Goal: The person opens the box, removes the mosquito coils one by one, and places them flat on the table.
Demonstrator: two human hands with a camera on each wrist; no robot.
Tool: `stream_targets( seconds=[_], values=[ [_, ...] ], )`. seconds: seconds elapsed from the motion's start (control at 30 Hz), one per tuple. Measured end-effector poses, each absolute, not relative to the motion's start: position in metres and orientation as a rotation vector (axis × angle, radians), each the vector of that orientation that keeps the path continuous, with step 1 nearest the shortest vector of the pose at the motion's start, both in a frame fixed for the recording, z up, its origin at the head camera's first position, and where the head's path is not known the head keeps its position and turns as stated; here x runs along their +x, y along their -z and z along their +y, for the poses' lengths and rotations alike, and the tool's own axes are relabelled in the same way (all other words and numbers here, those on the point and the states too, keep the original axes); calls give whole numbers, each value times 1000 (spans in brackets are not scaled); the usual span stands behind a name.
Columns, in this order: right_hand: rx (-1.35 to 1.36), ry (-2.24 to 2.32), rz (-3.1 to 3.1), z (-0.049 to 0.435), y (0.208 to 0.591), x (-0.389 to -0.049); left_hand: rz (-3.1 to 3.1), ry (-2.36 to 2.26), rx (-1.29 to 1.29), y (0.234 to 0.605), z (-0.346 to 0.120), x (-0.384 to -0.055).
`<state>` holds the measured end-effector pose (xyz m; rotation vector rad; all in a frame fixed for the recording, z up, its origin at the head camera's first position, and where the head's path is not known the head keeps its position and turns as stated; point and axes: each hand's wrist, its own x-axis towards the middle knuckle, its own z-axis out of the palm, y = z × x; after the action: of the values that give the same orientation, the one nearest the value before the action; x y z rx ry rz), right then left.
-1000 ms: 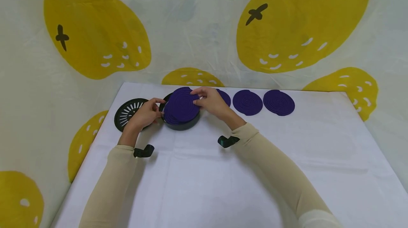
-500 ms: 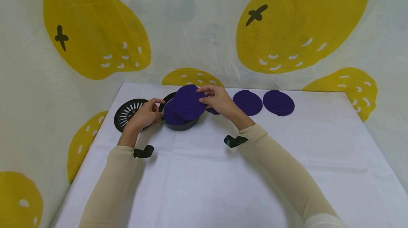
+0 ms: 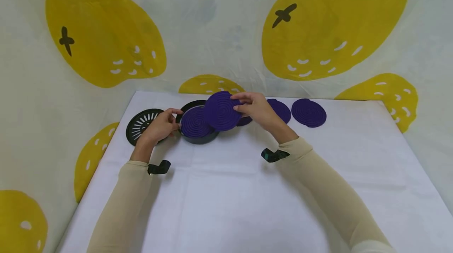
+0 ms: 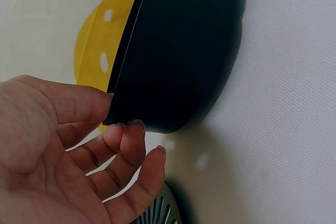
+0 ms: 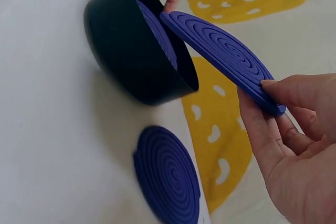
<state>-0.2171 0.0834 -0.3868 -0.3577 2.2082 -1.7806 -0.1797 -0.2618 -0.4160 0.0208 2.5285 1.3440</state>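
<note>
My left hand point(image 3: 160, 127) pinches the rim of a dark round pot-like holder point(image 3: 201, 141), thumb over the edge and fingers against the outer wall in the left wrist view. Inside the holder point(image 5: 118, 45) lies a purple spiral-ribbed coaster point(image 3: 194, 122). Another purple coaster point(image 3: 221, 111) is pinched at its right edge between the thumb and fingers of my right hand point(image 3: 261, 110). In the head view this coaster overlaps the holder's right side. The right wrist view shows the held coaster point(image 5: 220, 51) tilted, above the holder's opening.
A black slotted disc point(image 3: 136, 130) lies left of the holder, partly behind my left hand. Along the table's back edge lie more purple coasters: one at the far right point(image 3: 309, 112), one beside it point(image 3: 282, 111), and one mostly hidden point(image 3: 245, 121). A lemon-patterned cloth point(image 3: 212, 40) hangs behind.
My right hand has moved right with the pinched coaster, uncovering more of the coaster inside the holder. The left hand stays on the rim.
</note>
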Motion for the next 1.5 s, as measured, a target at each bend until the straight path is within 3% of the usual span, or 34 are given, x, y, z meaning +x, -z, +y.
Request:
stream_targets(
  seconds=[0.63, 1.5],
  values=[
    [-250, 1810, 2247, 145, 386, -211, 2536, -1334, 19, 418, -264, -181],
    [-166, 1847, 2280, 190, 396, -201, 2517, -1375, 32, 420, -263, -180]
  ],
)
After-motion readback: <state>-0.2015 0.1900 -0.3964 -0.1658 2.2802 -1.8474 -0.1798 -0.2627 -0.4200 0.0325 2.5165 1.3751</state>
